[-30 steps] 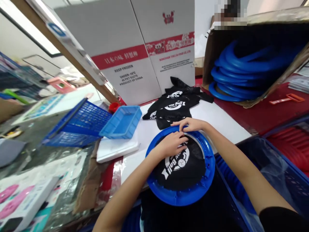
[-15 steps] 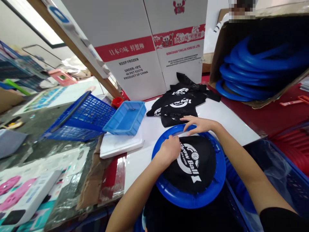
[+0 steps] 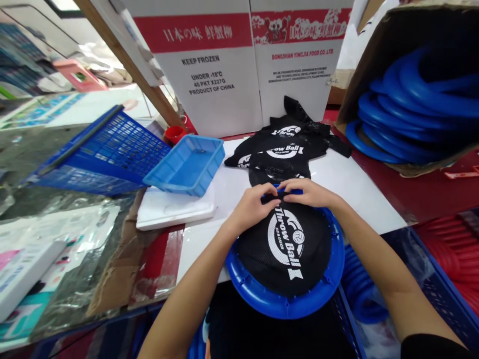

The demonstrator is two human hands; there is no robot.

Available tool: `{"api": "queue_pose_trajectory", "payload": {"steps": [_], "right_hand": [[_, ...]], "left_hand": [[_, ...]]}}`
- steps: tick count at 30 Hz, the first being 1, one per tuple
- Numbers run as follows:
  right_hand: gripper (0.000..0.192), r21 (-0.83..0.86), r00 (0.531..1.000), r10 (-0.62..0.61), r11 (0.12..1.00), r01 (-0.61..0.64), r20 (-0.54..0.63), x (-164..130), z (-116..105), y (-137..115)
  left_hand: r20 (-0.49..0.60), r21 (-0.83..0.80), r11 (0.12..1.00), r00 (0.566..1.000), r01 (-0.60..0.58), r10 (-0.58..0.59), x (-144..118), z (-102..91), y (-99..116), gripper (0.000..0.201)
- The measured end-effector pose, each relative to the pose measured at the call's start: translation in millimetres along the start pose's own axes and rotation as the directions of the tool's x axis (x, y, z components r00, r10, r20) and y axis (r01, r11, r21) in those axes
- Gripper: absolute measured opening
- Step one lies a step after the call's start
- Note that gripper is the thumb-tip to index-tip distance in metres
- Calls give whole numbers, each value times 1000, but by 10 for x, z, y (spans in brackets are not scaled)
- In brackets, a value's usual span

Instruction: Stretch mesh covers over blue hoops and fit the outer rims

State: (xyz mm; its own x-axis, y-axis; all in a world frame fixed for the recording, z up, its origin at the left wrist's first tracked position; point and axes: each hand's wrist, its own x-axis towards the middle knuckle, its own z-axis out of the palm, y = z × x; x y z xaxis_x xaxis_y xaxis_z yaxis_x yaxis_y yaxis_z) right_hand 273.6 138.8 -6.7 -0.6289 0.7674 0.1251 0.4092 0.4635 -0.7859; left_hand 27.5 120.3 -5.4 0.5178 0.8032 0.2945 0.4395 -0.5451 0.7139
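Head view:
Ring (image 3: 284,301): lower centre of frame, half over the table (image 3: 355,189) edge; judged stiff, light plastic.
Mesh (image 3: 295,249): stretched across the ring; judged soft, pliant, best gripped at its hem.
Left hand (image 3: 251,204): hem pinched at the far rim.
Right hand (image 3: 310,193): hem pinched alongside.
Room: spare meshes (image 3: 284,149) just beyond; tray (image 3: 185,169) left; bare table to the right.

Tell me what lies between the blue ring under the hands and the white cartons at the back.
In the head view, a pile of black mesh covers lies on the white board between the blue ring and the white cartons.
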Motion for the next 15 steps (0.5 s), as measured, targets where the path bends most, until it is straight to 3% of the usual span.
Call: {"api": "queue_pose_trajectory", "payload": {"steps": [7, 15], "right_hand": [[20, -125, 970, -25, 992, -6, -241, 100, 154, 61], [18, -128, 960, -45, 992, 10, -275, 130, 186, 107]], "left_hand": [[-74, 61, 997, 996, -47, 51, 40, 63, -194, 10], [-193, 30, 996, 978, -79, 84, 27, 114, -267, 12]]}}
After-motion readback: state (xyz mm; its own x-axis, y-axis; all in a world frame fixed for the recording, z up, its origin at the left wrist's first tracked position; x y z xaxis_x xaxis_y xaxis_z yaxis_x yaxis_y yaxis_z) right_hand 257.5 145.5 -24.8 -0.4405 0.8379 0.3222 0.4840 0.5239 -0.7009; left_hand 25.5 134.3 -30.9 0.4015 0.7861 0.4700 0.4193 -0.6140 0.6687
